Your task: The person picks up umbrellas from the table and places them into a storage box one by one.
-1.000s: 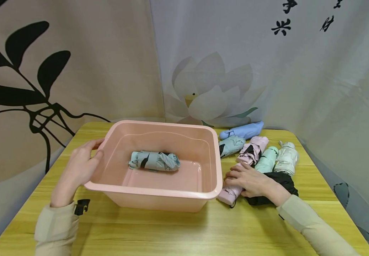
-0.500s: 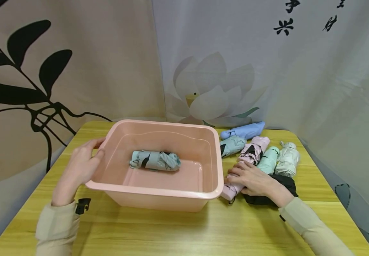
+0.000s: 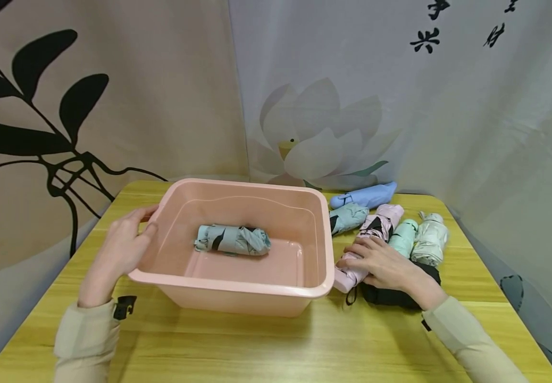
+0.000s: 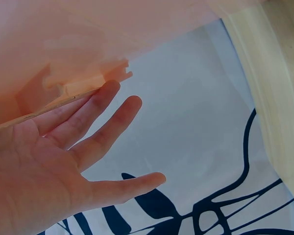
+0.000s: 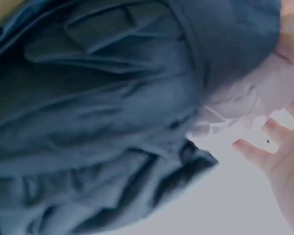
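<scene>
A pink plastic basin [image 3: 233, 291] stands on the table with a grey-blue folded umbrella [image 3: 232, 240] lying inside it. My left hand [image 3: 124, 246] touches the basin's left side; in the left wrist view its fingers [image 4: 107, 128] are spread and nearly straight, some reaching under the rim. To the right of the basin, my right hand [image 3: 391, 270] grips a pale pink folded umbrella [image 3: 348, 277], thumb and fingers on opposite sides. A black folded umbrella [image 3: 391, 297] lies partly beneath that hand and fills much of the right wrist view.
Beyond the right hand lie more folded umbrellas: blue [image 3: 367, 196], grey-blue [image 3: 348, 217], pink with black print [image 3: 385, 217], mint [image 3: 404, 236] and whitish [image 3: 431, 239]. The yellow wooden table [image 3: 237, 346] backs onto a printed curtain [image 3: 185, 96].
My right hand has shifted slightly, and the pale pink umbrella's near end has moved up and away from the table's front. The left hand and basin stay put.
</scene>
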Demonstrator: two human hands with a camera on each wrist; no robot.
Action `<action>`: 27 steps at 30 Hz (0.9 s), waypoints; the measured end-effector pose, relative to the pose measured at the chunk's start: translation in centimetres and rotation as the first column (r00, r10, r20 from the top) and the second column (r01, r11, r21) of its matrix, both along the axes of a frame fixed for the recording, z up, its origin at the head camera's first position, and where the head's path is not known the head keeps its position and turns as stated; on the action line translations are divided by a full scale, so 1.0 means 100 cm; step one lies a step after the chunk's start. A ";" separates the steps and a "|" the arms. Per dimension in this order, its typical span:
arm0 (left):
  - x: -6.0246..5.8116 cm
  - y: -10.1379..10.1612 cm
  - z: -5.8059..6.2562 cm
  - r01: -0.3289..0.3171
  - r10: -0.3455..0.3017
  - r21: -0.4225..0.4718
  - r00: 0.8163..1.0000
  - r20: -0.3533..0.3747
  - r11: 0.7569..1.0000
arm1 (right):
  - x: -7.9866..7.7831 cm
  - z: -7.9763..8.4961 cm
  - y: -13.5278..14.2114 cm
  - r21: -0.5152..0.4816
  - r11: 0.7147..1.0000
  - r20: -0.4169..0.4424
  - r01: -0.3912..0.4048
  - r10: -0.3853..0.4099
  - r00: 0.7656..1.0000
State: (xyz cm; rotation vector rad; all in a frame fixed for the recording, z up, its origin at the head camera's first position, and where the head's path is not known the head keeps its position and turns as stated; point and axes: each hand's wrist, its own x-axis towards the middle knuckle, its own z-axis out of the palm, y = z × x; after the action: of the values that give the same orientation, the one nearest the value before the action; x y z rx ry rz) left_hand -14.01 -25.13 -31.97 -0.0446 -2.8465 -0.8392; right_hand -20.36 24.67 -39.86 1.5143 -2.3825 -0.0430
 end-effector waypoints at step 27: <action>0.000 0.001 0.001 0.000 0.000 0.002 1.000 0.015 1.000 | -0.004 0.056 0.020 -0.132 0.973 -0.129 0.189 -0.206 0.970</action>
State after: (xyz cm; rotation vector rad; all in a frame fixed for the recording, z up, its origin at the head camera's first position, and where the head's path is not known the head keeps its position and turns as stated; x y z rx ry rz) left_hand -13.97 -25.04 -31.89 -0.0387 -2.8594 -0.8462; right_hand -20.74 26.71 -34.21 1.1764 -2.3675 -0.0506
